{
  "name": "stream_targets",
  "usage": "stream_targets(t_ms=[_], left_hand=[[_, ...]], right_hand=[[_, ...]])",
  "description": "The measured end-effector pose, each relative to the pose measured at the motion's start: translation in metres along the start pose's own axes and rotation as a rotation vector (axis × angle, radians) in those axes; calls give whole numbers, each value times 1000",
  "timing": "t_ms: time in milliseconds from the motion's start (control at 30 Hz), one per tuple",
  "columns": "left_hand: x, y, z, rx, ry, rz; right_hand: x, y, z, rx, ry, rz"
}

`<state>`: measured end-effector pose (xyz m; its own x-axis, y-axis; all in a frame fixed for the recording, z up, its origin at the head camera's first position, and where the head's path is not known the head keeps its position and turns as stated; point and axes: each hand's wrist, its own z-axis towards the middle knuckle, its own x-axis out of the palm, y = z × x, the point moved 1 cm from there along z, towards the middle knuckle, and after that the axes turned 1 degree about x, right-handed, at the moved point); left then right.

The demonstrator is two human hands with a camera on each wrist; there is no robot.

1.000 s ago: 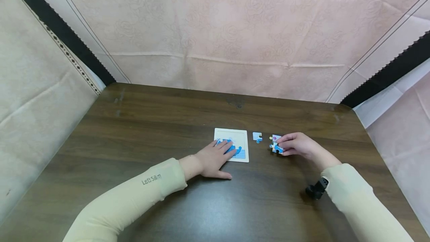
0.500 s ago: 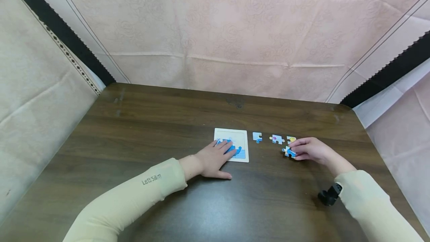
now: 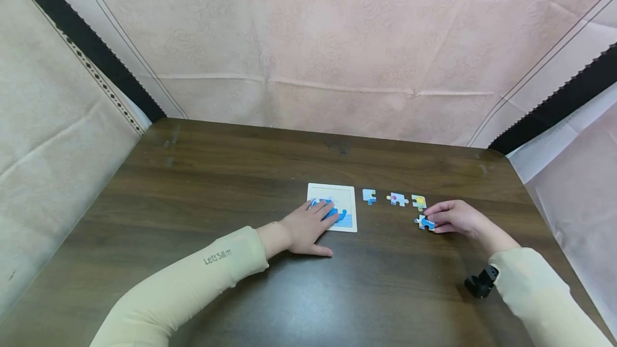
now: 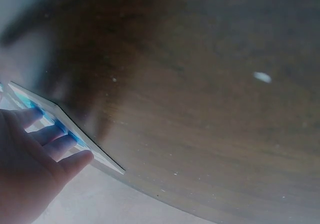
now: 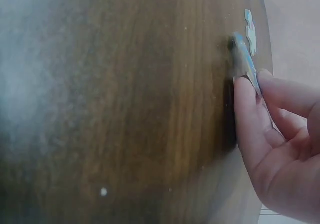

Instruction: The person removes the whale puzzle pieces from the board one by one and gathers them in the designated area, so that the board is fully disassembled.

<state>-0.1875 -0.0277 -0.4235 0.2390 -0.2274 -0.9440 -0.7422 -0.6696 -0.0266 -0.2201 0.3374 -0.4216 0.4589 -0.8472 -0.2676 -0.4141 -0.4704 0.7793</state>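
Pieces (image 3: 397,200) lay in a row right of the puzzle board (image 3: 343,195), where your left hand (image 3: 306,230) rested, fingers spread. Your right hand (image 3: 458,218) pinched a blue piece (image 3: 422,223) just nearer you than the yellow piece (image 3: 419,201). You seemed to be arranging loose pieces; a careful release seemed called for. Table (image 3: 231,191) lay open toward you, its far edge well beyond.

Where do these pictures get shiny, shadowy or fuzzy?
Head view: fairly clear, with a pale glare on the near part of the tabletop; left wrist view: hazy, soft and dim, the left hand shaded, the tabletop's edge bowed; right wrist view: whitish haze at left, a dark shadow or reflection beside the right hand, its puzzle piece soft.
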Motion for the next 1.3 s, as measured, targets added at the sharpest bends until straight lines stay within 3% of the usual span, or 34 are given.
stream_targets(t_ms=[300, 567, 967, 1300], left_hand=[[1, 0, 0, -2, -2, -14], [3, 1, 1, 4, -9, -18], [7, 4, -3, 18, -24, -46], [11, 14, -16, 22, -77, -88]], right_hand=[[5, 4, -2, -38, -107, -189], [4, 8, -5, -23, -177, -185], [8, 21, 2, -24, -165, -177], [28, 48, 12, -81, -114, -207]])
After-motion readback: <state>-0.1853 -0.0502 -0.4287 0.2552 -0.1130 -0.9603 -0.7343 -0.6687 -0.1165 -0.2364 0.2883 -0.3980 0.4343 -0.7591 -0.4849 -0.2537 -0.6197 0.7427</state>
